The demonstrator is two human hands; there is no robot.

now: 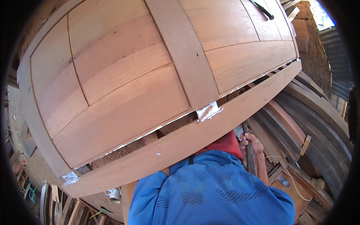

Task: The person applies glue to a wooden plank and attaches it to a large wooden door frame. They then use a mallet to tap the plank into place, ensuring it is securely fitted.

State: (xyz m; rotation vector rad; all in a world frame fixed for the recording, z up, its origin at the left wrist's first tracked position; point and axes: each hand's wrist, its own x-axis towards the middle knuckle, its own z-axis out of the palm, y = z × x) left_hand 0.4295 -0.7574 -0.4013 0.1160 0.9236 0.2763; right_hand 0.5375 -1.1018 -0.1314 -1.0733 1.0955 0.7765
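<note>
Clenching a dark bar (250, 160) at four o'clock, the right hand's (255, 144) fingers curl closed; left's hidden, can't tell; the rail (180, 146) should probably close evenly.

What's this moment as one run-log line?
right hand: gripping bar | left hand: not clearly visible | rail: gaps along panel | white smears: panel edge

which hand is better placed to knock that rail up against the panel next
Probably the right hand: it grips a dark bar close to the near edge of the rail, and a gap shows between rail and panel. The left hand is not clearly visible.
</note>
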